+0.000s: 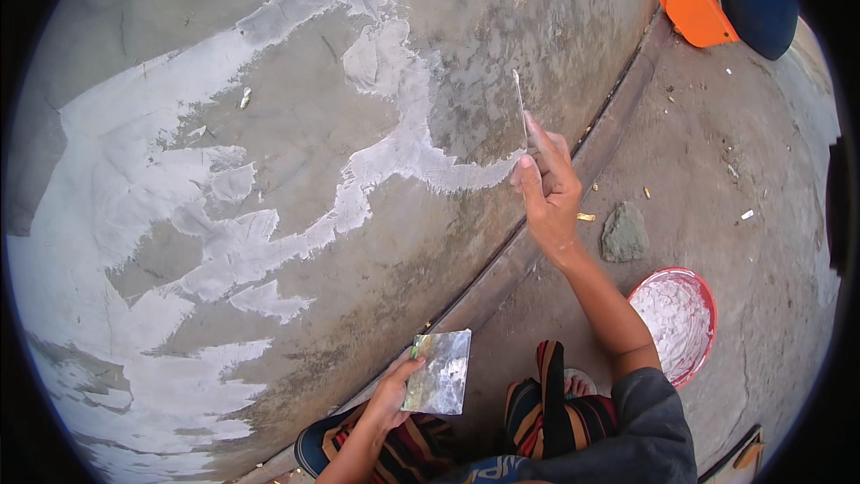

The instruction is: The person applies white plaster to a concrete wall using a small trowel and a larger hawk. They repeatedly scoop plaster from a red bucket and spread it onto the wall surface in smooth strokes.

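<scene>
My right hand (pixel 551 188) is raised at the grey wall (pixel 439 251), closed on a thin flat scraper blade (pixel 520 103) seen almost edge-on. A dab of white sits on the blade's far tip. Beside the fingers ends a jagged band of white putty (pixel 403 157), which runs leftward across the wall. Lower down, my left hand (pixel 391 394) grips a square, flat plate (pixel 439 372) by its left edge. White and grey smears cover the plate's face. To the right of my right forearm, a red bowl (pixel 713 315) holds white putty (pixel 667 318).
A grey stone (pixel 624 233) lies on the floor near the bowl, with small scraps scattered around. An orange dustpan (pixel 697 11) and a dark blue barrel (pixel 758 0) stand at the far right. A raised ledge (pixel 502 273) runs along the wall's foot.
</scene>
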A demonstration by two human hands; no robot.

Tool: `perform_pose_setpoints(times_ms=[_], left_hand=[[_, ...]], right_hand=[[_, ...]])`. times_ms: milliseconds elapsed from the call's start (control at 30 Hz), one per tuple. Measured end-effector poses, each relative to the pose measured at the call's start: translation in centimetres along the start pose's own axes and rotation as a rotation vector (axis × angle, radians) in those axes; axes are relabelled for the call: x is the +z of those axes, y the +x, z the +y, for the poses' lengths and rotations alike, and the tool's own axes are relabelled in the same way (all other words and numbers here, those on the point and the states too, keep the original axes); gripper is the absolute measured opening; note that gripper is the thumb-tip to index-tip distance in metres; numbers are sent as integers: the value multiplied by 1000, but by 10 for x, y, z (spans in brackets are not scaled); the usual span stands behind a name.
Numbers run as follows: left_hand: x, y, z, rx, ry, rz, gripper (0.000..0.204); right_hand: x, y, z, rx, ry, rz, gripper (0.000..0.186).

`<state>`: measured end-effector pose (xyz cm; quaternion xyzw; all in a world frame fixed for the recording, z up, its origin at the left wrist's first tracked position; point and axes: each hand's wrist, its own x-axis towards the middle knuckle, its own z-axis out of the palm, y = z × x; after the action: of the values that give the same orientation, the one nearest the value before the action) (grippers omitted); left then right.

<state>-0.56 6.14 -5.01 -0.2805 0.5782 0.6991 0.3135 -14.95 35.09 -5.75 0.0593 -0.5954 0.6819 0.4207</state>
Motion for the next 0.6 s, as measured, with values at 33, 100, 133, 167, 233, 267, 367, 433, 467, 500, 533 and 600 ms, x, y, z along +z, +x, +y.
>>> perform_pose_setpoints(times_ms=[33, 100, 133, 167, 233, 267, 367, 433, 467, 500, 533, 600], left_hand=[[-1, 3, -1, -6, 8, -1, 43], [-5, 9, -2, 0, 17, -55, 44], [-5, 11, -2, 1, 23, -83, 44], [-3, 11, -2, 10, 30, -77, 44], [6, 11, 0, 26, 44, -61, 44], [9, 10, 2, 47, 41, -60, 44], [16, 11, 5, 104, 21, -26, 44], [24, 13, 7, 140, -6, 34, 42], [19, 17, 6, 129, -30, 14, 38], [19, 22, 5, 148, -79, 0, 42], [23, 21, 4, 138, -124, 43, 39], [35, 20, 8, 113, -199, 81, 32]], right_hand=[[-5, -7, -4, 66, 68, -39, 41], [-11, -17, -11, 200, 204, -118, 41], [-13, -21, -15, 253, 241, -158, 41], [-14, -24, -18, 306, 279, -199, 41], [-17, -32, -22, 411, 360, -278, 42], [-19, -38, -23, 462, 403, -315, 42], [-29, -57, -23, 573, 490, -411, 42], [-35, -70, -25, 613, 486, -445, 42], [-37, -76, -26, 623, 459, -449, 41], [-39, -82, -28, 633, 429, -456, 41], [-42, -87, -30, 498, 298, -487, 41], [-45, -95, -33, 215, 41, -551, 42]])
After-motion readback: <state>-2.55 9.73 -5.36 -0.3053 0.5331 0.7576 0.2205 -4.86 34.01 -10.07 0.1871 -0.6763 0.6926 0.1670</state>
